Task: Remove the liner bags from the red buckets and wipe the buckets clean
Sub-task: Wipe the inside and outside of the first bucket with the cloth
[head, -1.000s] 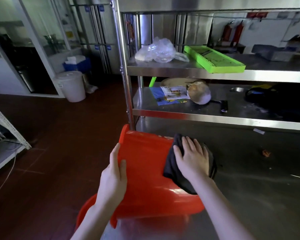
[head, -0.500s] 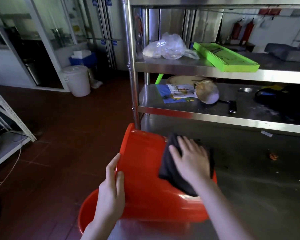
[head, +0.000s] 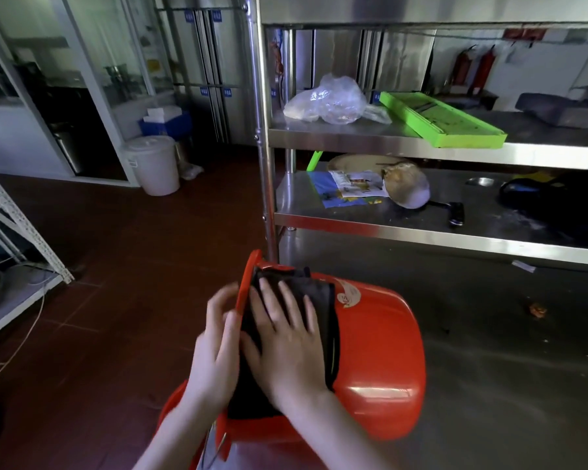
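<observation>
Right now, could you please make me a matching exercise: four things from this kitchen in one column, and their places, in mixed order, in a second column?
Things
1. dark cloth
2. clear plastic bag
3. white lidded bucket
4. pan with black handle

Places
A. on the floor
B. on the lowest shelf, above the tabletop
C. under the right hand, on the red bucket
D. beside the green tray

Pairs: 1-C, 2-D, 3-A, 4-B
</observation>
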Motion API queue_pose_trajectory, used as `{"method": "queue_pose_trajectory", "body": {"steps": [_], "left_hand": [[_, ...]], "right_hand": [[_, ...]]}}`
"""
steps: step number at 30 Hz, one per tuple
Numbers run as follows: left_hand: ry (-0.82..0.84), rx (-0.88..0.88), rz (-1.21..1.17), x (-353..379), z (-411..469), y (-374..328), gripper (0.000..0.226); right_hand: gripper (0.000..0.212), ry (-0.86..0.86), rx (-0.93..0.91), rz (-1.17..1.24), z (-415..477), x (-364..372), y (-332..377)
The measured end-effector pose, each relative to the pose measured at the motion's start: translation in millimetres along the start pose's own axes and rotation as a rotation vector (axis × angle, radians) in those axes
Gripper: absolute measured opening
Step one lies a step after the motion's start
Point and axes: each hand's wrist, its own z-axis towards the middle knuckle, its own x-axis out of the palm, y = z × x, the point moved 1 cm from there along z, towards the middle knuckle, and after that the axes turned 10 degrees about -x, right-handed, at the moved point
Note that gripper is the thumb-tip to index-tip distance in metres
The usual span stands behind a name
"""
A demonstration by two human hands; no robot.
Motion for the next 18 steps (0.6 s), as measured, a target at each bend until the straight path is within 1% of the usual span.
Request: {"method": "queue_pose_trajectory", "body": {"steps": [1,3,4,6,8,11,14,16,17,18], "left_hand": [[0.023,-0.021,0.006,3.6,16.2,-11.4,0.046],[0.035,-0.125,0.074,16.7,49.4,-27.6,0.052],[0.039,-0.176,0.133,23.9,60.6,-31.0,0.052],[-0.003,-0.195,0.236,34.1,66.7,-33.1,0.048],[-0.066,-0.113,0.244,31.4,54.9,-33.3,0.042],[-0.046,-0.008,0.161,17.8,27.0,-12.1,0.032],[-0.054,-0.033,0.081,17.8,-4.9,11.6,0.035],[-0.069,-0.035,0.047,23.9,-17.6,17.3,0.036],[-0.067,-0.027,0.035,26.0,-19.7,18.0,0.037],[-0.062,-0.020,0.030,26.9,-18.9,17.4,0.037]], "right_hand": [[0.064,-0.013,0.002,0.001,-7.8,1.8,2.2],[0.063,-0.032,-0.025,0.033,-20.1,2.8,4.5],[0.063,-0.046,-0.038,0.046,-23.7,1.7,2.3],[0.061,-0.063,-0.027,0.048,-25.7,-2.6,-13.8],[0.061,-0.050,0.051,0.008,-28.6,-9.0,-44.2],[0.066,-0.008,0.279,-0.074,-38.1,-21.0,-104.3],[0.064,0.125,0.501,-0.071,-38.2,-28.8,-148.4],[0.061,0.153,0.547,-0.057,-26.7,-27.8,-150.1],[0.060,0.137,0.522,-0.068,-18.4,-26.3,-140.4],[0.059,0.121,0.459,-0.078,-8.7,-24.4,-124.4]]}}
